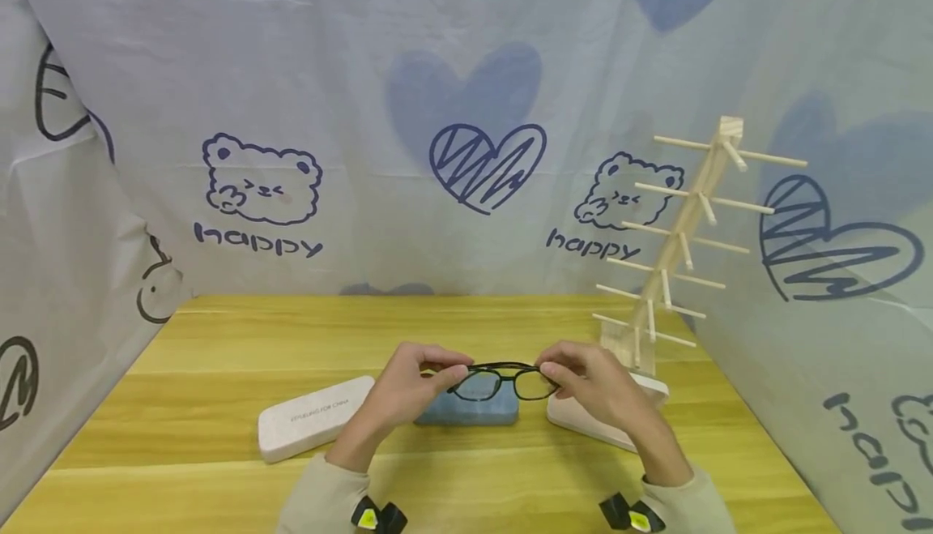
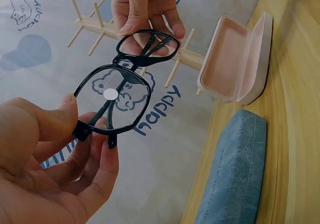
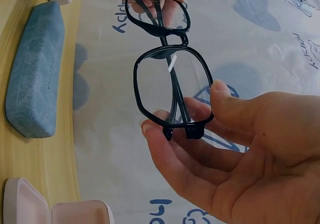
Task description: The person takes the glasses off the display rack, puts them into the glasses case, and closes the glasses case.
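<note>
Black-framed eyeglasses (image 1: 503,380) are held up in front of me, temples folded behind the lenses. My left hand (image 1: 410,384) pinches one end of the frame between thumb and fingers. At the other end, my right hand (image 1: 594,380) grips the frame the same way. Behind and below the glasses, a blue glasses case (image 1: 466,411) lies closed on the table. In the left wrist view a pink-lined case (image 2: 235,59) stands open; the head view shows it partly behind my right hand. A white case with lettering (image 1: 315,419) lies closed beside my left forearm.
A wooden rack with pegs (image 1: 681,234) leans up at the back right of the wood-grain table (image 1: 466,477). Behind the table hangs a printed cloth (image 1: 364,113) with hearts and bears, and more cloth covers both sides.
</note>
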The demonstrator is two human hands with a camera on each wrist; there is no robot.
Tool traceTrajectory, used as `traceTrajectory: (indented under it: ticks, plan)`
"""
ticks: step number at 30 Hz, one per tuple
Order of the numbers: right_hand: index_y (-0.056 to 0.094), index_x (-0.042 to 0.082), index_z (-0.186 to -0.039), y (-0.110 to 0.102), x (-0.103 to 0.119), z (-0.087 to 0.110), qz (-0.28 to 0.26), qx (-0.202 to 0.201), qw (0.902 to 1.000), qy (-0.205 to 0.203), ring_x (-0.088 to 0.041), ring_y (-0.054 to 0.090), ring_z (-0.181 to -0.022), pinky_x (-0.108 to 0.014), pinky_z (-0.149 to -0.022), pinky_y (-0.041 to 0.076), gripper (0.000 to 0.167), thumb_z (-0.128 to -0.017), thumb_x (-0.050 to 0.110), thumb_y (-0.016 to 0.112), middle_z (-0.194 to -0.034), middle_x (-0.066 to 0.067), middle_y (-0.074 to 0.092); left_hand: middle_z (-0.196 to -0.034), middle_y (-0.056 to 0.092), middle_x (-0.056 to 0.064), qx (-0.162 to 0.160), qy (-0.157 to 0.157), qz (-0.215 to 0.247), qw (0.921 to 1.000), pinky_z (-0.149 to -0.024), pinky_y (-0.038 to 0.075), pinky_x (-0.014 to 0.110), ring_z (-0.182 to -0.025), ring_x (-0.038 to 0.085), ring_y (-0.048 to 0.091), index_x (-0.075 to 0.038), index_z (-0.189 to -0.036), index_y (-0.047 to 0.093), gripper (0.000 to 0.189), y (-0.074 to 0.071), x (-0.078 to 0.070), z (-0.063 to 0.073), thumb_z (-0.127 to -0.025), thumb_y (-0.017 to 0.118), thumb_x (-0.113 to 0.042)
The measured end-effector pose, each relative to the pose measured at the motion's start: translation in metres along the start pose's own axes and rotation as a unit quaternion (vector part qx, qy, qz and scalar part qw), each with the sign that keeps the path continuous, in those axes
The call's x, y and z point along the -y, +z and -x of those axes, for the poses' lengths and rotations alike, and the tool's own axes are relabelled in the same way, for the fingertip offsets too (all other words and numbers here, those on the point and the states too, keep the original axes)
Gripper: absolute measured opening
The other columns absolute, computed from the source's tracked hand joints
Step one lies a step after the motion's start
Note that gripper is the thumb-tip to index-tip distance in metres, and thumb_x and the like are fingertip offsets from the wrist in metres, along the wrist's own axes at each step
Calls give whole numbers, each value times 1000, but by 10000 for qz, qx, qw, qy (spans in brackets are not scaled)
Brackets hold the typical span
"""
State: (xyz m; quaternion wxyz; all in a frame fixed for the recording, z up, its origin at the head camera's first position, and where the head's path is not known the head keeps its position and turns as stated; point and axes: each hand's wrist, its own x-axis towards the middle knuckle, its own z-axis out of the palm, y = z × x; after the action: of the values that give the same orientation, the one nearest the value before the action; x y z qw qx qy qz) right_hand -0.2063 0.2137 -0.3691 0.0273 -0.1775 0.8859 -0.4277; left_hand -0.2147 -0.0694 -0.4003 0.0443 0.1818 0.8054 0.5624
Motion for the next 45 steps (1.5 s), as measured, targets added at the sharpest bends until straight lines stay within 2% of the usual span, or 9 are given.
traceTrajectory:
  ticks: [3, 7, 15, 20, 25, 28, 37, 41, 45]
  plan:
    - [72, -1, -113, -3, -2, 2, -90, -29, 9999, -35, -22, 73, -86, -27, -73, 64, 19, -105, 11, 60, -95, -12, 74, -124, 75, 6, 30, 39, -50, 10000, -80, 59, 34, -102, 16, 71, -19, -118, 79, 20, 2, 1, -3, -101, 68, -23]
    - [72, -4, -115, -8, -5, 7, -112, -151, 9998, -108, -25, 74, -87, -29, -75, 64, 19, -104, 6, 60, -99, -14, 75, -125, 75, 7, 65, 187, -60, 9998, -81, 61, 39, -100, 16, 71, -18, -120, 78, 23, 6, 2, -8, -101, 68, -25]
    - [73, -4, -109, -22, -16, 19, -142, -324, 9994, 62, -17, 73, -86, -25, -75, 63, 16, -102, 1, 59, -106, -21, 73, -127, 74, 11, 371, 435, -121, 9983, -82, 62, 47, -96, 19, 71, -14, -124, 76, 24, 17, -2, -18, -104, 63, -19]
    - [72, -7, -110, -32, -24, 28, -64, -469, 9989, 26, -12, 73, -84, -28, -74, 64, 17, -102, -2, 58, -106, -23, 73, -127, 73, 15, 546, 563, 3, 9969, -83, 62, 51, -97, 32, 73, -10, -125, 75, 25, 29, -5, -28, -103, 62, -10]
    - [71, -8, -111, -36, -32, 36, 46, -599, 9980, 174, -12, 73, -84, -28, -74, 64, 17, -100, -6, 58, -109, -23, 72, -125, 73, 19, 473, 578, -30, 9972, -76, 64, 47, -92, 40, 74, -4, -122, 76, 23, 43, -5, -39, -101, 65, -8]
    - [70, -10, -111, -38, -39, 42, 85, -639, 9976, 269, -12, 73, -83, -28, -74, 64, 17, -100, -7, 58, -109, -24, 72, -121, 74, 19, 397, 471, -28, 9981, -73, 65, 45, -87, 38, 76, -4, -118, 77, 21, 53, -6, -44, -100, 67, -7]
    - [63, -14, -120, -45, -62, 56, 88, -894, 9939, 646, -11, 73, -84, -25, -74, 64, 23, -98, -10, 58, -110, -27, 71, -100, 78, 14, 284, 366, -273, 9986, -64, 63, 29, -69, 14, 73, -2, -106, 80, 13, 79, -10, -59, -96, 72, -7]
    - [63, -15, -116, -48, -71, 61, 66, -996, 9925, 712, -6, 71, -79, -27, -73, 64, 19, -97, -12, 58, -105, -26, 71, -96, 79, 15, 317, 460, -283, 9980, -61, 59, 21, -67, 12, 73, -1, -102, 80, 11, 90, -10, -65, -95, 73, -5]
    - [64, -14, -114, -52, -78, 66, 123, -972, 9911, 896, -7, 71, -77, -26, -72, 64, 17, -97, -12, 58, -103, -24, 71, -95, 79, 16, 306, 549, -410, 9972, -57, 57, 19, -66, 17, 74, 0, -101, 81, 11, 101, -9, -71, -93, 74, -4]
